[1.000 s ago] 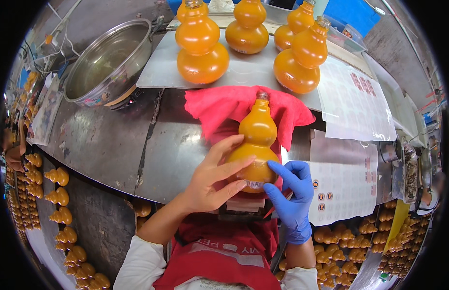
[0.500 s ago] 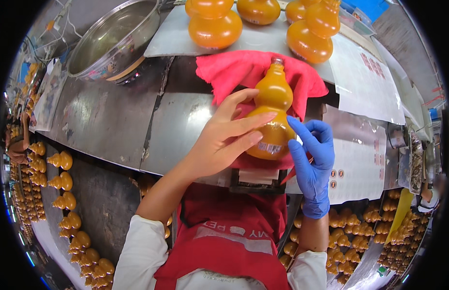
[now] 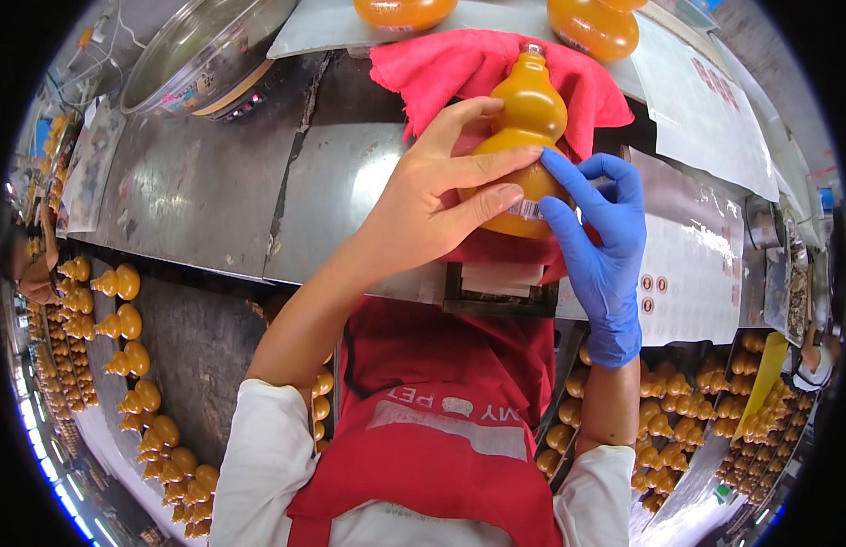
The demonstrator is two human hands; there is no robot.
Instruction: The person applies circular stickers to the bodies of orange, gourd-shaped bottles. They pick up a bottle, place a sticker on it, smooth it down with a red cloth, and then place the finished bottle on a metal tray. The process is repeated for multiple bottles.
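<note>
A glossy amber gourd-shaped bottle (image 3: pixel 532 105) lies tilted on a pink-red cloth (image 3: pixel 441 68), its narrow neck pointing away from me. A small printed label (image 3: pixel 529 210) shows low on its round body. My bare left hand (image 3: pixel 423 196) is closed over the bottle's left side, with fingers at the waist and thumb beside the label. At the bottle's right side is my right hand (image 3: pixel 610 228), in a blue glove. Its forefinger tip meets the left fingertips on the body; its thumb, spread from the forefinger, is by the label's right end.
Sticker sheets (image 3: pixel 687 246) lie to the right on the metal table (image 3: pixel 204 182). A steel basin (image 3: pixel 204 55) stands far left. More gourd bottles (image 3: pixel 596 27) are at the far edge, with racks of them (image 3: pixel 131 351) lower left and right. A dark-framed box (image 3: pixel 500 301) sits at the near edge.
The whole scene has shifted upward in view. My left fingers and thumb have slid rightward over the bottle, and the fingertips of both hands are closer together.
</note>
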